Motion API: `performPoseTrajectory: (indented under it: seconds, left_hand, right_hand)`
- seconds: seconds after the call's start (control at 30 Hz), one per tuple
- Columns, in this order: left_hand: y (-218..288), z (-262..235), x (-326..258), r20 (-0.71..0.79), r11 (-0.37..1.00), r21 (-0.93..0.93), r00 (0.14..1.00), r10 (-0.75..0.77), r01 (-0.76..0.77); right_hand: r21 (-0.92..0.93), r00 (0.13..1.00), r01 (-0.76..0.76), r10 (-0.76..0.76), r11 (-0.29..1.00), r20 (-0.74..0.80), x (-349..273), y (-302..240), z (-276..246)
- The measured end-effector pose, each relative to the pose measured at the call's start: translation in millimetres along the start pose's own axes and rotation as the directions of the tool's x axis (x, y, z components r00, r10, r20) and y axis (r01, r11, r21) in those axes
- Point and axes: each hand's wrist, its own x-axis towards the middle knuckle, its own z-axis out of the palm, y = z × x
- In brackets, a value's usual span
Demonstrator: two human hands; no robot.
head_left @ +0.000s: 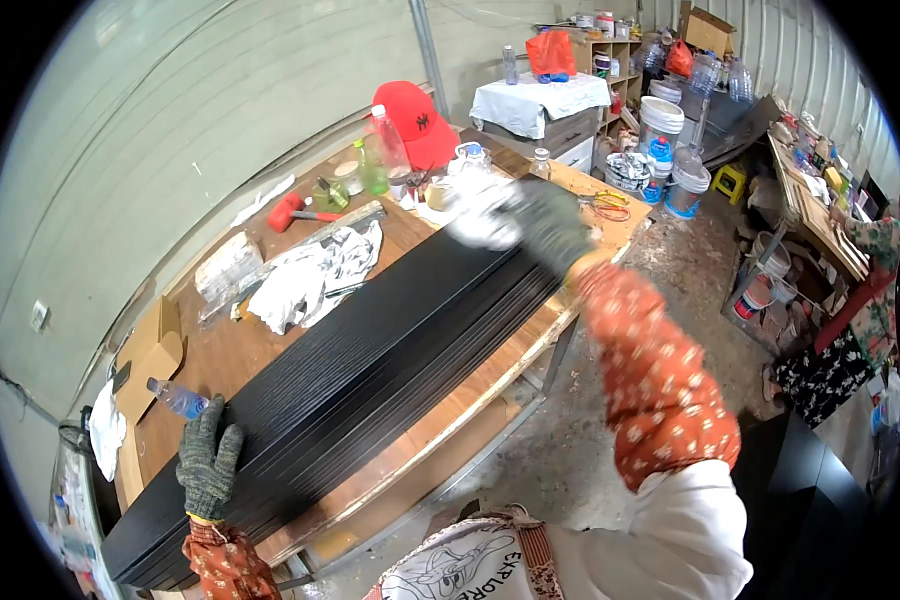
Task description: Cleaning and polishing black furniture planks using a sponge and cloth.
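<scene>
A long black wood-grain panel (360, 325) lies slantwise across the workbench, with ridged black edges along its near side, like several pieces side by side. My left hand (208, 462), in a dark knitted glove, rests on its near left end with the fingers stretched out. At the panel's far end is my right hand (552, 228), gloved alike and smeared by motion. It grips a white cloth (480, 208), also blurred, which is over the panel's top. A plastic bottle (180, 398) lies just beyond my left fingertips.
Behind the panel, the wooden bench (202, 328) holds a crumpled stained cloth (315, 275), a red mallet (288, 212), a green bottle (372, 172) and a red cap (415, 125). Scissors (608, 205) lie at its right end. Buckets (660, 122) stand beyond; another person (870, 290) is at far right.
</scene>
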Motion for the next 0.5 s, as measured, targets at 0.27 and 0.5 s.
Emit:
performPoseTrajectory:
  seconds: [0.27, 0.5]
  left_hand:
    - [31.1, 1.0, 26.9, 0.195, 0.996, -0.023, 0.976, 0.091, -0.088]
    - [122.9, 46.2, 104.1, 0.464, 0.986, -0.058, 0.87, 0.166, -0.157]
  right_hand:
    - [-0.139, 0.997, -0.019, 0.028, 0.99, 0.066, 21.4, -2.8, -64.7]
    - [0.066, 0.965, 0.257, -0.26, 0.964, 0.036, 17.1, 20.8, -26.6]
